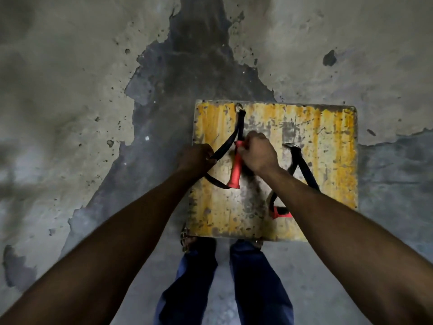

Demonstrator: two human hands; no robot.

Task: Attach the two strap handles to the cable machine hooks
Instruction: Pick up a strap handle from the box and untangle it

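A strap handle with a red grip [235,171] and black webbing is held above a worn yellow box [328,146]. My left hand [196,159] pinches the black strap on its left side. My right hand [257,153] closes around the top end of the red grip. The strap runs up to a metal ring [239,108] at the box's far edge. A second strap handle [298,165] lies on the box to the right, its red grip [281,213] partly hidden by my right forearm. No cable machine hook is in view.
The yellow box stands on a stained, patchy concrete floor [93,90]. My legs in blue trousers [222,282] and sandalled feet are just in front of the box's near edge.
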